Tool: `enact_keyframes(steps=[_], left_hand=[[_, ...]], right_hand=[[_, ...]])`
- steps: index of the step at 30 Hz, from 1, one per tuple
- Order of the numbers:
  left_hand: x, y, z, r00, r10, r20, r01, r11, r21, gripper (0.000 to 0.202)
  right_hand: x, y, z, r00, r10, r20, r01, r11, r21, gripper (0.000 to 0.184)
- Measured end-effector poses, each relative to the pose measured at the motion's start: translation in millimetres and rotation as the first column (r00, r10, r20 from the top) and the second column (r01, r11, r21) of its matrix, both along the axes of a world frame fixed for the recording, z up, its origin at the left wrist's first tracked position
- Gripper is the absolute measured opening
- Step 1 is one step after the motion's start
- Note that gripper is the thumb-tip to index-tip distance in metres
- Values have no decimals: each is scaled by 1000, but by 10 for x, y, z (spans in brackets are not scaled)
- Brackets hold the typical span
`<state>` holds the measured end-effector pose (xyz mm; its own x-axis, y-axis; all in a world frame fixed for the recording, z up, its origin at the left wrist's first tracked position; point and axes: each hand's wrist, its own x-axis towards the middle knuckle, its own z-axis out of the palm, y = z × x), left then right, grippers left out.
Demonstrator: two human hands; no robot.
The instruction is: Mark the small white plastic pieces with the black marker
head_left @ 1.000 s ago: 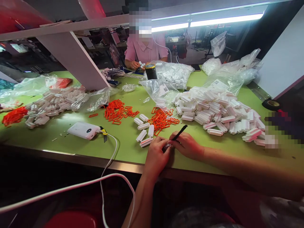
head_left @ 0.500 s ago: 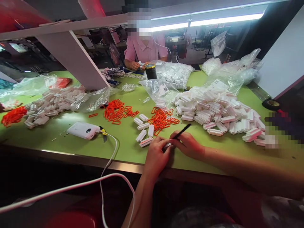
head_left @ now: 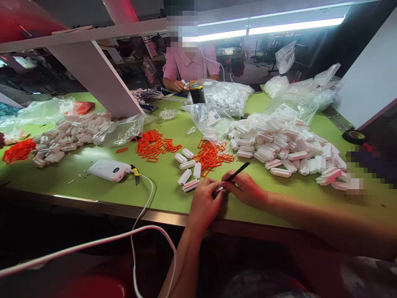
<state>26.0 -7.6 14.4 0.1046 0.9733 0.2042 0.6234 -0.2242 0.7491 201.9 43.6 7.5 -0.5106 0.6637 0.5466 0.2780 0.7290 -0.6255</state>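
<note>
Near the table's front edge, my left hand (head_left: pixel 205 203) is closed around a small white plastic connector housing (head_left: pixel 219 190), mostly hidden by the fingers. My right hand (head_left: pixel 246 190) pinches a slim black stick-like tool (head_left: pixel 239 170), whose upper end points up and right. Its lower end is hidden where both hands meet at the housing. Just beyond the left hand lie several white connector housings (head_left: pixel 185 177); the nearest carries an orange strip. Behind them is a heap of orange rectangular frames (head_left: pixel 208 157) with tiny white bits beside it.
A large pile of white housings (head_left: pixel 288 145) lies to the right, with plastic bags (head_left: pixel 214 118) behind. More orange frames (head_left: pixel 151 145) and a white power bank (head_left: pixel 108 169) with its cable (head_left: pixel 151 188) are on the left. Across the table sits a co-worker (head_left: pixel 192 64) in pink.
Both hands keep almost the same place and grip on the housing and tool. The loose parts on the table have not visibly moved.
</note>
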Motion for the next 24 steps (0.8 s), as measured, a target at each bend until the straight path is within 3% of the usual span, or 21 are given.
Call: enact_keyframes(steps=[18,24], left_hand=[[-29,12,-40,999,-22,-42,24,998,62,12],[-29,13,-29,999,-23,-43,25,998,50,13]], right_hand=[[-51,53,-53,999,42,6,-42,999,34,33],[-44,46,-14,999,33,-12,-33,998,-54,36]])
